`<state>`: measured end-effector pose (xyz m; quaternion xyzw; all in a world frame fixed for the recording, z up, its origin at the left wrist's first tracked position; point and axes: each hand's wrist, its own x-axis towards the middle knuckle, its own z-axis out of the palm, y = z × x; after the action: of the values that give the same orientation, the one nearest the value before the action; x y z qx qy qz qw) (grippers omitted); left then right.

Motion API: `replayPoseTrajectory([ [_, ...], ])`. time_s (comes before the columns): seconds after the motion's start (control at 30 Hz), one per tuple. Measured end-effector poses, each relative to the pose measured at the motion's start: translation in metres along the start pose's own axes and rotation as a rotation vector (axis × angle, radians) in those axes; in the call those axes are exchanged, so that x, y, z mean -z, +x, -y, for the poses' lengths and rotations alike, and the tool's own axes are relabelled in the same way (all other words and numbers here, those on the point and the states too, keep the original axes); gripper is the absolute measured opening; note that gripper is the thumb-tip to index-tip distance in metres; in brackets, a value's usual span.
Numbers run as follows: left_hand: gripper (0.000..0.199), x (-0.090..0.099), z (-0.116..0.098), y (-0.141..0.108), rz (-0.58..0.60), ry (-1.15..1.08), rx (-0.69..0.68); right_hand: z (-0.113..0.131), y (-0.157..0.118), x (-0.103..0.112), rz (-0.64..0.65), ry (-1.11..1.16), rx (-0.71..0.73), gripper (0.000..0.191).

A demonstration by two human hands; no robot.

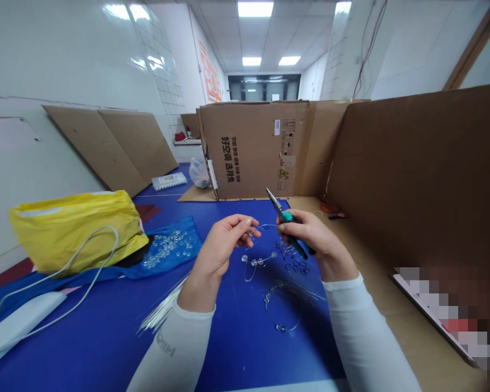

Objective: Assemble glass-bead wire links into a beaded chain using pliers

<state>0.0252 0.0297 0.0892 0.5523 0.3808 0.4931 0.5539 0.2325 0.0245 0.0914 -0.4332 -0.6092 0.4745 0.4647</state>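
Observation:
My left hand (224,242) pinches a thin wire (268,225) with clear beads near its fingertips. Wrapped in my right hand (310,231) are pliers (275,201) with green and black handles, jaws pointing up and to the left; the wire runs across to this hand's fingertips. Below the hands, a beaded wire (260,262) with several clear beads hangs or lies over the blue table; which, I cannot tell. Lower down lies a curved beaded wire (281,328). Dark rings (300,267) are scattered beside my right wrist.
Clear beads (167,246) lie on blue cloth (194,231) at left, by a yellow bag (77,231) and white cable (106,261). Loose wires (163,307) lie by my left forearm. Cardboard walls (261,152) stand behind and right. A white power strip (22,326) sits lower left.

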Motion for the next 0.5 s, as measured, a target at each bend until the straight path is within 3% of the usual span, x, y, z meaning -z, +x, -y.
replayPoseTrajectory([
  [0.27, 0.031, -0.003, 0.009, 0.006, -0.001, -0.027, -0.039, -0.002, 0.003, -0.005, -0.001, 0.061, -0.043, 0.023],
  [0.4, 0.031, 0.0, 0.008, 0.006, -0.009, -0.034, -0.046, -0.006, 0.004, 0.011, -0.148, 0.133, -0.042, 0.026],
  [0.5, 0.029, 0.001, 0.007, 0.007, -0.013, -0.015, -0.045, -0.014, 0.008, 0.03, -0.272, 0.335, -0.057, 0.025],
])
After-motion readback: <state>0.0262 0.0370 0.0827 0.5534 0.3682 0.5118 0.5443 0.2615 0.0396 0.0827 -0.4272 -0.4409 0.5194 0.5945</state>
